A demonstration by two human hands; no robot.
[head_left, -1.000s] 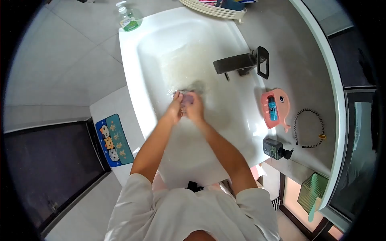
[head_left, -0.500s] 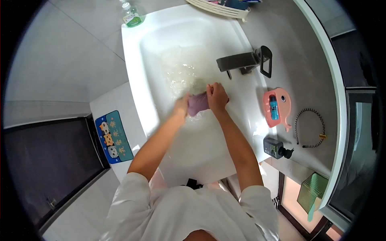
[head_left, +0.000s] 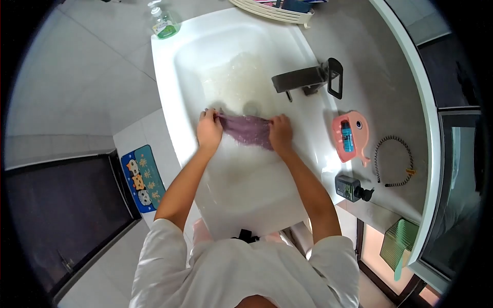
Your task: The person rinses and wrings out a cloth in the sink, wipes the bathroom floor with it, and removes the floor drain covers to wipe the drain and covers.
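Note:
A wet purple cloth (head_left: 246, 130) is stretched sideways between my two hands, low in the white sink (head_left: 226, 192). My left hand (head_left: 209, 129) has its fingers closed on the cloth's left end. At the other end, my right hand (head_left: 281, 134) grips the fabric. The cloth's middle sags at or in the shallow, cloudy water (head_left: 233, 77). Just beyond it the round drain (head_left: 251, 108) shows through the water. The black faucet (head_left: 303, 79) reaches over the basin from the right, above my right hand.
Along the right ledge are a pink whale-shaped holder (head_left: 361, 136) with a blue tube, a dark pump bottle (head_left: 349, 188) and a coiled black headband (head_left: 394, 136). A green soap bottle (head_left: 165, 26) stands on the far left corner. A cream basket (head_left: 277, 14) sits at the back.
My hands have moved apart, the left one further left, and the bunched cloth is now spread out between them. The splashing water has calmed.

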